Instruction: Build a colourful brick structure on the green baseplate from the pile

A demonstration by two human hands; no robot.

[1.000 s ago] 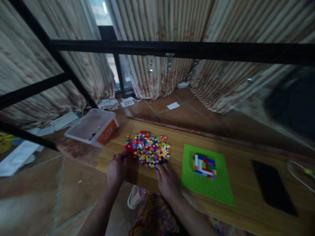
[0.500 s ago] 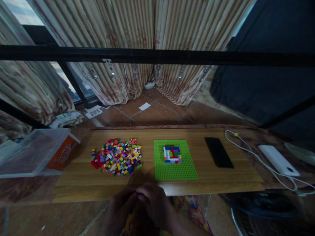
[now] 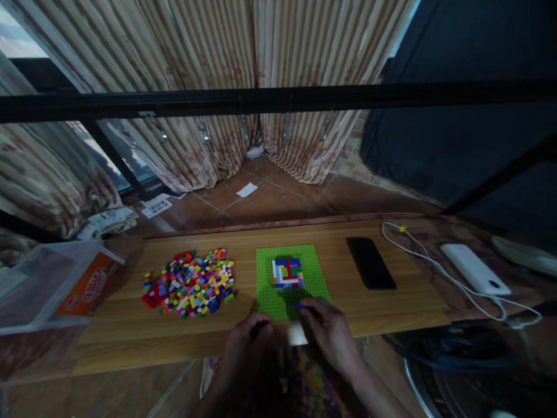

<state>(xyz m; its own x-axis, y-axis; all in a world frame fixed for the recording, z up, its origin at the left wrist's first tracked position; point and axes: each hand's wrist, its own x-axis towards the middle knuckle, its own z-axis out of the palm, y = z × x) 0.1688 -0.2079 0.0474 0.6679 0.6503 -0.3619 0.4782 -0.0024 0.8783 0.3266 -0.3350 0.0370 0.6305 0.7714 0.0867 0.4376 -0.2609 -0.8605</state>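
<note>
There are two hands: the left hand (image 3: 248,342) and the right hand (image 3: 328,331). On the desk (image 3: 391,302) lies one green plate (image 3: 270,290), one pile of bricks (image 3: 189,283), too many to count, one phone (image 3: 369,262), one white power bank (image 3: 474,268) and one cable (image 3: 435,270). One clear box (image 3: 52,284) stands at the left end.

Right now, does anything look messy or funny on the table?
Nothing is broken or spilled. The loose bricks lie in a scattered heap left of the green baseplate, and the white cable trails past the table's right end.
</note>
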